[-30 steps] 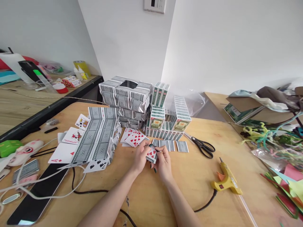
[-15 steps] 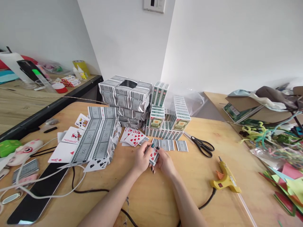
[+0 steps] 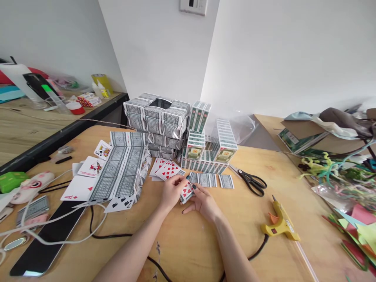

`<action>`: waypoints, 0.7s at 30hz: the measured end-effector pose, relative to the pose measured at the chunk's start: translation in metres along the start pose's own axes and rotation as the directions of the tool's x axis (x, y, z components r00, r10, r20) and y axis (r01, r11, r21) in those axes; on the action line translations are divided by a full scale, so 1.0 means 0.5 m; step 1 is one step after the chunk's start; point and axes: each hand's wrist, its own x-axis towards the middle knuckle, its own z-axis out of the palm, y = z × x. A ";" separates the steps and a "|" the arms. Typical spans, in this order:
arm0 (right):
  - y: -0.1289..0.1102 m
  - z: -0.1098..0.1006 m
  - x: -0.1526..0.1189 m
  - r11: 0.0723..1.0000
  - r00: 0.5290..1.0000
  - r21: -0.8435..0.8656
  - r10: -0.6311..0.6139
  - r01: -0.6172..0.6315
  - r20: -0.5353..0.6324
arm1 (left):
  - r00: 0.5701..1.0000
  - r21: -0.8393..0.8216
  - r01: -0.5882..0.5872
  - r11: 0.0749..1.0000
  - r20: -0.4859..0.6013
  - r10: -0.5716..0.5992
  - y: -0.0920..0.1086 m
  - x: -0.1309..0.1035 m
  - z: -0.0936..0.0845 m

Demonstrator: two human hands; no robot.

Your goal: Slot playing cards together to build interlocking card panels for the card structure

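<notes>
Between my two hands is a playing card (image 3: 187,192) with red hearts, its face turned up toward me. My left hand (image 3: 172,192) pinches its upper left side with thumb and fingers. At its right edge, my right hand (image 3: 203,201) grips with the thumb on top, while a lower finger reaches out beneath. Just beyond lie several face-down folded cards (image 3: 204,179) in a row. A small fan of heart cards (image 3: 167,170) rests to the left of them. Left of my hands stands a folded panel (image 3: 117,168) made of joined cards.
Behind are a box built of cards (image 3: 158,117) and stacked green card packs (image 3: 195,147). Black scissors (image 3: 252,182) and a yellow glue gun (image 3: 280,223) lie at right, its black cable running along the front. A dark phone (image 3: 47,239) and white cables (image 3: 67,243) lie left.
The card has tilted and shifted slightly left and toward me. My left hand moved a little left, and the lower finger of my right hand stretched out.
</notes>
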 end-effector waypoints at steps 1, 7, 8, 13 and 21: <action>-0.001 -0.002 -0.001 1.000 1.000 0.001 0.005 -0.006 0.010 | 1.000 -0.003 -0.008 1.000 0.008 0.008 0.000 0.001 -0.001; -0.005 -0.010 0.001 0.999 1.000 -0.042 0.009 -0.010 -0.018 | 0.993 -0.095 0.091 0.991 0.089 -0.083 0.005 0.005 -0.001; -0.004 -0.008 0.003 0.998 0.999 -0.056 -0.004 0.002 -0.035 | 0.990 -0.120 0.105 0.987 0.101 -0.093 0.006 0.006 -0.001; 0.001 0.005 0.012 0.982 0.992 -0.175 -0.086 0.070 -0.090 | 0.990 -0.088 0.061 0.994 0.135 -0.049 0.008 0.003 0.001; 0.005 0.012 0.011 0.952 0.980 -0.277 -0.165 0.130 -0.109 | 0.996 0.122 -0.063 0.991 0.075 0.054 -0.005 -0.004 0.006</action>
